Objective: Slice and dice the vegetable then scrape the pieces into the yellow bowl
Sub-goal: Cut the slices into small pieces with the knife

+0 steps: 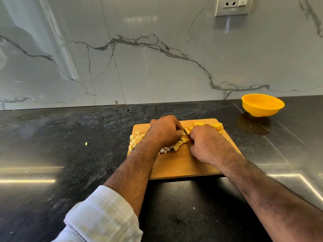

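Hands at work on a wooden cutting board that lies on a dark, speckled stone countertop. Left hand sits over the middle of the board, fingers curled tight; a short stretch of knife blade shows between the two hands, seemingly coming out of this fist. Handle hidden, so the grip itself cannot be confirmed. Right hand lies just right of the blade, knuckles up, fingers bent down onto the vegetable; fingertips out of sight, so I cannot tell whether they pinch it or only press.

Vegetable, pale yellow:
- diced pieces heaped at the board's left edge, more running under the left wrist toward the blade
- a few pieces near the board's middle show a brownish-purple skin
- round slices stacked overlapping at the far right corner of the board, just beyond the right hand

Yellow bowl stands upright on the counter, well apart from the board, to its far right near the wall. Nothing to be seen in the part of its inside that shows.

One stray bit on the counter left of the board. Marble-veined backsplash behind; wall socket at upper right. Pale checked sleeve rolled up on the left forearm.
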`<move>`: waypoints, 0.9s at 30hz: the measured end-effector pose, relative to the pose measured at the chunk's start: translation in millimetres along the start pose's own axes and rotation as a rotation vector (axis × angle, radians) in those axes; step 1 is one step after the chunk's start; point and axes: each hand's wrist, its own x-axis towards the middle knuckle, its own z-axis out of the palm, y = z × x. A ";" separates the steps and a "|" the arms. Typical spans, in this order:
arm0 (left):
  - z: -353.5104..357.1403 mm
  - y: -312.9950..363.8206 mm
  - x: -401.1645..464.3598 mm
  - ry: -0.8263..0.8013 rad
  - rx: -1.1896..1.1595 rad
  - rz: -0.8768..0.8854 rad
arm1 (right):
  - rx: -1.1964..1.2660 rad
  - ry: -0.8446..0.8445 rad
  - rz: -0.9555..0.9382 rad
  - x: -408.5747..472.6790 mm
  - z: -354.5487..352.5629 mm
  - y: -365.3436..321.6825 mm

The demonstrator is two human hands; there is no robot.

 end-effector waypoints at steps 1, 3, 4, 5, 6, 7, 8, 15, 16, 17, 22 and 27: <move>0.2 -0.4 -0.6 0.002 -0.009 0.005 | 0.013 0.020 -0.003 0.8 4.0 2.5; 0.5 -0.6 -1.5 0.006 -0.024 0.005 | 0.072 0.083 -0.013 0.7 9.8 10.3; 1.1 -1.1 -1.7 0.007 -0.026 0.003 | 0.111 0.122 -0.023 -1.2 9.8 14.9; 1.3 -1.6 -1.3 0.010 -0.027 0.000 | 0.154 0.164 -0.036 -4.2 6.8 19.5; 1.2 -2.1 -1.0 0.010 -0.029 -0.005 | 0.198 0.203 -0.046 -7.4 2.0 24.3; 0.7 -2.4 -0.8 0.004 -0.034 -0.009 | 0.229 0.238 -0.046 -10.2 -3.7 29.5; -0.2 -3.1 -1.0 0.001 -0.037 -0.010 | 0.238 0.261 -0.034 -11.9 -9.4 34.1; -5.3 -5.3 -1.2 0.045 -0.067 0.003 | 0.150 0.129 0.077 -5.2 -16.7 50.2; -6.2 -5.6 -1.4 0.054 -0.069 0.002 | 0.145 0.113 0.087 -4.0 -16.3 50.2; -7.0 -5.8 -1.4 0.059 -0.072 0.000 | 0.138 0.105 0.097 -2.7 -16.0 50.2; -10.2 -6.5 -3.3 0.082 -0.082 -0.010 | 0.085 0.105 0.104 -0.7 -15.7 50.7; -15.0 -8.8 -6.0 0.110 -0.088 -0.022 | 0.090 0.025 0.075 1.6 -13.9 52.7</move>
